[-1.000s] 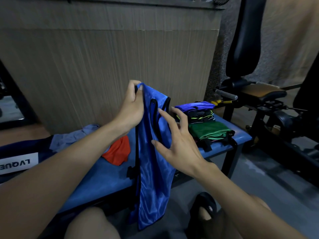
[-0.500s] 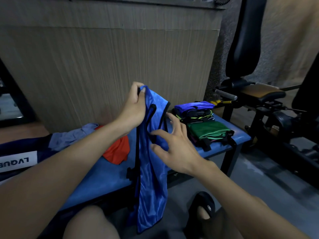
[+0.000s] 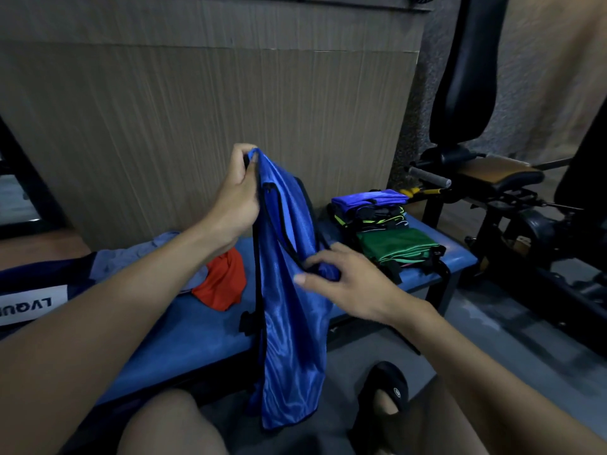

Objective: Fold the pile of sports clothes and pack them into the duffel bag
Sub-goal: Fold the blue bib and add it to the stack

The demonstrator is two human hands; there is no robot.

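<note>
A shiny blue sleeveless top with black trim (image 3: 289,323) hangs in front of the blue bench (image 3: 184,336). My left hand (image 3: 238,198) pinches its top edge and holds it up. Lower down, my right hand (image 3: 341,280) grips the black-trimmed armhole edge at mid-height. Folded clothes lie stacked at the bench's right end: a purple piece (image 3: 368,198) on dark pieces with neon trim (image 3: 371,218), and a green piece (image 3: 397,246) beside them. An orange garment (image 3: 221,284) and a grey-blue one (image 3: 138,254) lie unfolded to the left. The dark duffel bag with a white label (image 3: 29,300) sits at far left.
A wood-panel wall (image 3: 197,126) rises just behind the bench. Black gym equipment with a padded seat (image 3: 499,172) stands to the right. My knee (image 3: 170,421) and a foot in a black slipper (image 3: 384,395) are on the grey floor below.
My right hand dropped from spread, open fingers against the top to a grip on its armhole edge lower down. The left hand kept holding the top edge, and the cloth hangs narrower.
</note>
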